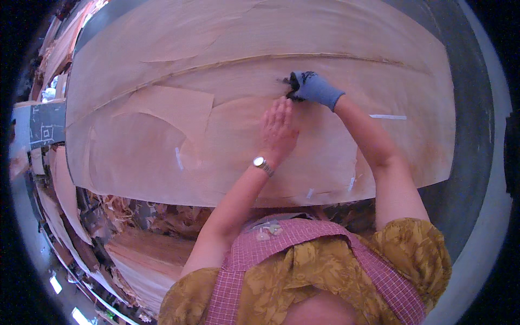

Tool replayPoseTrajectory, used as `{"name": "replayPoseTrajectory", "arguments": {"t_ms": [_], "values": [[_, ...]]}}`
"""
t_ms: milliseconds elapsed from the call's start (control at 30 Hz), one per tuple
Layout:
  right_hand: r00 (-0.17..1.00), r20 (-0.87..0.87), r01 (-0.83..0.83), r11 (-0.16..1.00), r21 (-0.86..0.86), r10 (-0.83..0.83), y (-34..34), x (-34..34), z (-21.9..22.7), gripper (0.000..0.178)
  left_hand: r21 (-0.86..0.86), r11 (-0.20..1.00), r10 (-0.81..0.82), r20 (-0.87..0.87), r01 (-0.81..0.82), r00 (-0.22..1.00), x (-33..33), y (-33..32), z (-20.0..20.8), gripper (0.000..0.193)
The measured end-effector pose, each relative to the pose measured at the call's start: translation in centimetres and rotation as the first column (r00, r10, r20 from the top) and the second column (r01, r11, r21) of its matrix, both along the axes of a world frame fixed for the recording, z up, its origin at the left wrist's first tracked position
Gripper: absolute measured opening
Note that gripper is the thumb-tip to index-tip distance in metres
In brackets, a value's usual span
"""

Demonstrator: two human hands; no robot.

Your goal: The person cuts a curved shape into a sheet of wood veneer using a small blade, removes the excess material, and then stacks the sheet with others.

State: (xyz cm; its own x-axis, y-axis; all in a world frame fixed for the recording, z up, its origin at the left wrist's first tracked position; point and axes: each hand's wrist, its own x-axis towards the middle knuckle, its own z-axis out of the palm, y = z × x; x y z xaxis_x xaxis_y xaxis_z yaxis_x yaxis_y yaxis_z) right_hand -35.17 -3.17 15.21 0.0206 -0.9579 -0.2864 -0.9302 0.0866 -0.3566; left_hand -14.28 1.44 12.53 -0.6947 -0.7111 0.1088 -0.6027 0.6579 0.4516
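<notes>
A large, thin sheet of pale wood veneer (244,130) lies in front of me, with loose pieces and a long ragged edge across it. My left hand (279,127) is bare, with a watch (260,162) at the wrist. It rests flat on the veneer, fingers stretched out and pointing away from me. Just beyond its fingertips is my right hand (311,88), in a blue glove with a dark palm. Its fingers are curled at the veneer's surface around something small and dark that I cannot make out. The glove hides most of it.
Short white tape strips (388,116) stick to the veneer in several places. A dark table edge (471,108) runs down the right side. To the left are a metal bracket (47,124) with chalk marks and stacked veneer sheets (67,200). Wood scraps (157,216) lie below the near edge.
</notes>
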Motion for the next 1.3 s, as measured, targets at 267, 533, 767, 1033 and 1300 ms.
{"name": "replayPoseTrajectory", "arguments": {"t_ms": [267, 533, 767, 1033, 1300], "values": [[0.955, 0.222, 0.166, 0.974, 0.157, -0.198, 1.3, -3.5, -0.2, 0.033, -0.1, 0.991, 0.091, 0.081, -0.083, 0.993, -4.0, 0.1, 0.1, 0.091], [0.999, 0.003, 0.036, 0.942, -0.333, -0.038, 9.6, -3.2, -0.7, 0.017, -0.077, 0.996, -0.035, 0.211, 0.053, 0.977, -5.5, -1.2, 1.5, 0.08], [0.933, 0.277, 0.318, 0.888, -0.332, -0.23, 0.8, -3.4, 9.6, 0.017, 0.034, 0.988, -0.154, 0.224, 0.15, 0.962, -4.8, -4.7, 4.1, 0.07], [0.331, 0.887, 0.624, 0.78, 0.049, -0.321, -21.6, -8.1, 1.2, 0.018, -0.141, 0.983, 0.103, -0.116, -0.119, 0.988, -7.3, -27.4, 2.9, 0.044], [0.126, 0.898, 0.63, 0.733, 0.256, -0.421, -27.3, -9.6, -5.0, 0.019, -0.262, 0.96, -0.119, -0.077, 0.095, 0.99, -13.6, -38.1, -0.4, 0.042]]}}
